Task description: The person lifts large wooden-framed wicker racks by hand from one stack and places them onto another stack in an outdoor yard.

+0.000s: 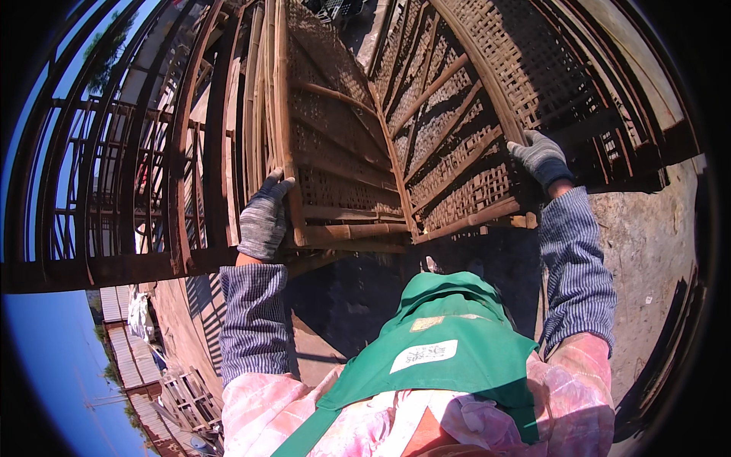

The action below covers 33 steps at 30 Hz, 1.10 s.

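My left hand, in a grey knitted glove, is closed round the near edge of a woven bamboo panel framed with poles. The panel stands upright, with several similar ones stacked on its left. In the same kind of glove, my right hand grips the edge pole of a second woven bamboo panel, which tilts to the right. The two panels meet along a middle line and spread apart like a V. Fingers of both hands are partly hidden behind the frames.
Rusty metal bars form a rack on the left, with a low rail below. More woven panels lean at the right, beside a concrete floor. Wooden pallets lie at the lower left.
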Each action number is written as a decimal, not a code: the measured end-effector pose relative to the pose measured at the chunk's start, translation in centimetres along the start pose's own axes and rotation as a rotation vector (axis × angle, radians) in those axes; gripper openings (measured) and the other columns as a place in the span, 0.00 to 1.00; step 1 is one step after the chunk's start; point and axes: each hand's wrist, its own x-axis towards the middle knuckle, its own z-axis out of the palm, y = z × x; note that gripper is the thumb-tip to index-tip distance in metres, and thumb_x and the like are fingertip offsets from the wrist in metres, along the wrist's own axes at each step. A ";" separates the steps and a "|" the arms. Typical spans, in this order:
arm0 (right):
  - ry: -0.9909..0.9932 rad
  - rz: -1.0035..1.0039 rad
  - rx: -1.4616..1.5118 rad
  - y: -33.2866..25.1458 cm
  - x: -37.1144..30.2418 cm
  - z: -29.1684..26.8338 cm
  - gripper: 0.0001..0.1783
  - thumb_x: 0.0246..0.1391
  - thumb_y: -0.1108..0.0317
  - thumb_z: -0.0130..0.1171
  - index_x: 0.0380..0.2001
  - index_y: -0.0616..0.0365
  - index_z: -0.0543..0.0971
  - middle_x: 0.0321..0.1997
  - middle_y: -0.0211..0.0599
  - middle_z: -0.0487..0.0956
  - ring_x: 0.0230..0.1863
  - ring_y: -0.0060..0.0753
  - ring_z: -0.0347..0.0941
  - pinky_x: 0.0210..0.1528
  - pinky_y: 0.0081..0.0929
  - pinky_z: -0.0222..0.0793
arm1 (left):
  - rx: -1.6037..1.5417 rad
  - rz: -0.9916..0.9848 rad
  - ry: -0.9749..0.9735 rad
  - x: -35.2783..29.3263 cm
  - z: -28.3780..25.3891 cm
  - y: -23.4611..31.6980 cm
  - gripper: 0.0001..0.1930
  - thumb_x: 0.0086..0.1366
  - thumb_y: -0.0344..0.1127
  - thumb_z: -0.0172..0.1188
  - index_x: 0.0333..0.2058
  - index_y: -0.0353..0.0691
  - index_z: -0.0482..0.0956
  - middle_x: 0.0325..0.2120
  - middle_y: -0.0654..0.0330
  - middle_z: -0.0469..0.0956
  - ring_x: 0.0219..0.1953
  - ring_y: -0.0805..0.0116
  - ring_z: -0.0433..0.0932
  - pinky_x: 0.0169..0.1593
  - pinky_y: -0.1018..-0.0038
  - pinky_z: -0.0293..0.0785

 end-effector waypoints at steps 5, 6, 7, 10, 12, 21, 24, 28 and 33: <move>0.090 -0.040 0.079 1.0 0.0 0.7 0.37 0.50 0.46 0.62 0.57 0.61 0.71 0.53 0.55 0.75 0.55 0.51 0.72 0.58 0.37 0.66 | -0.020 -0.069 -0.010 0.1 -0.4 1.2 0.15 0.63 0.28 0.52 0.48 0.45 0.78 0.54 0.52 0.73 0.53 0.54 0.75 0.56 0.65 0.72; 0.109 -0.063 0.073 0.7 -0.3 0.9 0.37 0.50 0.46 0.62 0.56 0.61 0.72 0.53 0.55 0.75 0.55 0.51 0.72 0.58 0.37 0.66 | -0.020 -0.083 -0.004 0.1 -0.3 1.4 0.15 0.63 0.29 0.53 0.48 0.44 0.78 0.54 0.52 0.73 0.53 0.54 0.74 0.56 0.65 0.72; 0.127 -0.087 0.068 0.4 -0.5 1.0 0.36 0.50 0.46 0.62 0.56 0.61 0.72 0.53 0.56 0.76 0.55 0.51 0.72 0.58 0.37 0.66 | -0.021 -0.099 0.002 0.1 -0.2 1.5 0.14 0.63 0.30 0.55 0.48 0.43 0.78 0.55 0.52 0.72 0.54 0.55 0.74 0.56 0.65 0.72; 0.178 -0.214 0.041 -0.6 -1.8 1.2 0.35 0.50 0.47 0.62 0.53 0.63 0.74 0.50 0.57 0.77 0.54 0.52 0.72 0.58 0.38 0.66 | -0.087 -0.177 -0.042 0.8 0.3 2.2 0.16 0.62 0.30 0.59 0.49 0.40 0.77 0.57 0.52 0.70 0.59 0.57 0.70 0.60 0.68 0.69; 0.246 -0.311 -0.043 -1.4 -2.5 1.5 0.33 0.49 0.46 0.62 0.50 0.62 0.77 0.52 0.55 0.75 0.54 0.51 0.71 0.59 0.38 0.65 | -0.123 -0.240 -0.065 0.8 0.2 2.6 0.17 0.61 0.30 0.61 0.50 0.38 0.77 0.59 0.53 0.68 0.61 0.59 0.67 0.62 0.69 0.67; -0.047 -0.260 0.311 -6.1 -6.6 2.7 0.42 0.51 0.49 0.63 0.62 0.63 0.63 0.58 0.55 0.72 0.58 0.48 0.70 0.61 0.32 0.65 | -0.235 -0.252 0.086 -0.1 2.5 1.2 0.16 0.59 0.28 0.62 0.47 0.37 0.78 0.55 0.50 0.72 0.56 0.56 0.72 0.58 0.67 0.71; -0.068 -0.358 0.353 -7.5 -7.5 3.9 0.42 0.52 0.51 0.63 0.63 0.64 0.60 0.62 0.54 0.68 0.62 0.47 0.66 0.63 0.29 0.62 | -0.173 -0.182 0.113 -0.1 2.7 1.3 0.16 0.59 0.28 0.62 0.47 0.37 0.78 0.54 0.49 0.72 0.56 0.56 0.72 0.58 0.66 0.71; -0.189 -0.453 0.437 -9.9 -9.3 4.3 0.45 0.52 0.50 0.62 0.64 0.66 0.57 0.65 0.53 0.64 0.66 0.45 0.62 0.67 0.28 0.57 | -0.178 -0.211 0.102 0.3 2.4 2.1 0.15 0.59 0.28 0.61 0.47 0.37 0.78 0.53 0.49 0.73 0.57 0.55 0.72 0.59 0.65 0.70; -0.381 -0.695 0.434 -14.9 -11.0 7.6 0.48 0.51 0.45 0.59 0.65 0.69 0.55 0.69 0.55 0.57 0.70 0.46 0.53 0.70 0.29 0.49 | -0.062 -0.088 0.080 1.7 1.1 4.4 0.14 0.62 0.29 0.58 0.47 0.37 0.77 0.50 0.49 0.75 0.56 0.54 0.72 0.58 0.64 0.70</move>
